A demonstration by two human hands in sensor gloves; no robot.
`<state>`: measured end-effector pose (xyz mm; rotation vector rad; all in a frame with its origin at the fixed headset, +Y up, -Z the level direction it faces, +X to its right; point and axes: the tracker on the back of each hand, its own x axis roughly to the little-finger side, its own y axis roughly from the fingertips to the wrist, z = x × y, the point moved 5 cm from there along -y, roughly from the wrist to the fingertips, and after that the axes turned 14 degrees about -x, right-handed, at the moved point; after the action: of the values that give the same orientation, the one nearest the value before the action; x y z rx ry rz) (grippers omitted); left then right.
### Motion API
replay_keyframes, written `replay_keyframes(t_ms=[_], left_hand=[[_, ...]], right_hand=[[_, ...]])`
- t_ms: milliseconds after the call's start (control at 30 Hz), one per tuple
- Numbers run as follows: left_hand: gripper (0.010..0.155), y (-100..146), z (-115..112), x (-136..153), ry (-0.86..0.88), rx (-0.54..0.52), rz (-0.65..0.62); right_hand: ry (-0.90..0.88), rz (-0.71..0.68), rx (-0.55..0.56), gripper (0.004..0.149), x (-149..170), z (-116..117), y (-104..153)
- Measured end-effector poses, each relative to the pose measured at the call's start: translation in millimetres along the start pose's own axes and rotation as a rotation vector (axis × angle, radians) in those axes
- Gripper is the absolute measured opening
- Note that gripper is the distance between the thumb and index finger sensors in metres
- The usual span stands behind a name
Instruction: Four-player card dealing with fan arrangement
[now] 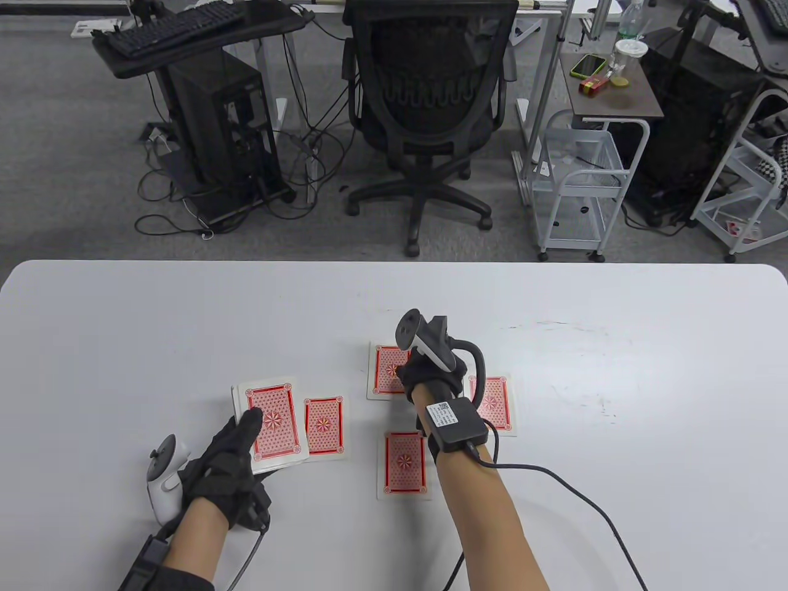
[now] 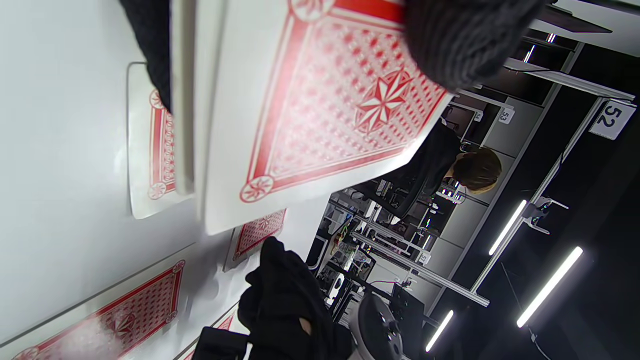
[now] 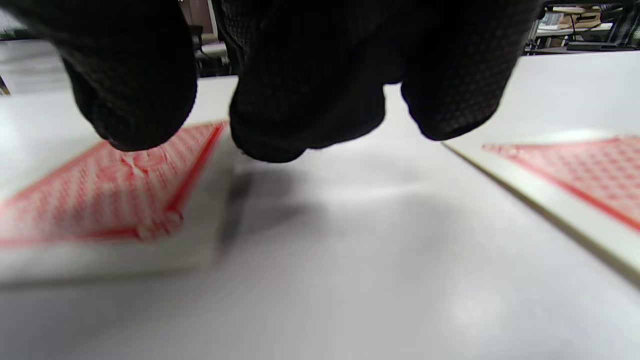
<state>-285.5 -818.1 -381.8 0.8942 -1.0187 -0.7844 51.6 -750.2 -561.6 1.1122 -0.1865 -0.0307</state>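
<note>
My left hand [image 1: 243, 434] grips the red-backed deck [image 1: 274, 422] at the table's left, thumb lying across the top card. In the left wrist view the deck [image 2: 320, 100] is held slightly above the table, the thumb [image 2: 460, 40] on its back. Four dealt cards lie face down: one beside the deck [image 1: 324, 426], a far one [image 1: 385, 371], a right one [image 1: 494, 403] and a near one [image 1: 405, 465]. My right hand [image 1: 409, 372] hovers at the far card's right edge. Its fingertips [image 3: 135, 110] hang just over that card [image 3: 100, 200] and hold nothing.
The white table [image 1: 615, 369] stretches bare to the right and far side. Behind it stand an office chair [image 1: 428, 92], a white trolley [image 1: 578, 184] and computer desks. A cable [image 1: 578, 492] trails from my right wrist across the table.
</note>
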Motion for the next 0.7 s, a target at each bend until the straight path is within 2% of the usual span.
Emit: replay_keyframes(t_ms=[67,167,200,300,367,433,467,500,633,667,700], left_hand=[[0.054,0.6,-2.7,0.9,-0.004,0.007,-0.001],[0.054,2.4,-8.7,2.4,0.003,0.023,-0.001],[0.054,3.1,-11.1,2.7,0.005,0.03,-0.004],[0.053,4.8,-16.7,3.6,0.012,0.048,-0.01],[0.054,6.1,-19.1,5.0,0.021,0.05,-0.013],[0.053,7.7,-21.9,7.6,0.031,0.055,-0.011],[0.053,9.5,-22.7,9.0,0.054,0.051,-0.014],[0.053,11.3,-22.2,10.3,0.068,0.042,-0.001],[0.053,12.0,-20.7,8.6,0.079,0.047,-0.011],[0.053,11.3,-21.6,7.6,0.097,0.062,-0.008],[0.053,11.0,-22.8,6.3,0.119,0.082,-0.005]], right_hand=[[-0.073,-0.078,0.008,0.075,-4.9,-10.4,15.5],[-0.24,-0.286,-0.032,0.069,-27.0,-17.9,45.4],[-0.319,-0.417,-0.077,0.067,-44.0,-14.1,61.8],[-0.418,-0.658,-0.217,0.068,-81.3,8.4,94.8],[-0.413,-0.733,-0.263,0.074,-98.2,24.5,110.5],[-0.433,-0.72,-0.269,0.072,-107.3,39.2,119.9],[-0.485,-0.649,-0.184,0.065,-103.4,41.2,123.8],[-0.513,-0.64,-0.115,0.063,-102.1,38.5,124.9],[-0.574,-0.629,-0.091,0.059,-94.1,32.1,123.0],[-0.6,-0.65,-0.106,0.058,-92.6,30.6,120.2],[-0.652,-0.666,-0.168,0.06,-88.7,30.9,115.4]])
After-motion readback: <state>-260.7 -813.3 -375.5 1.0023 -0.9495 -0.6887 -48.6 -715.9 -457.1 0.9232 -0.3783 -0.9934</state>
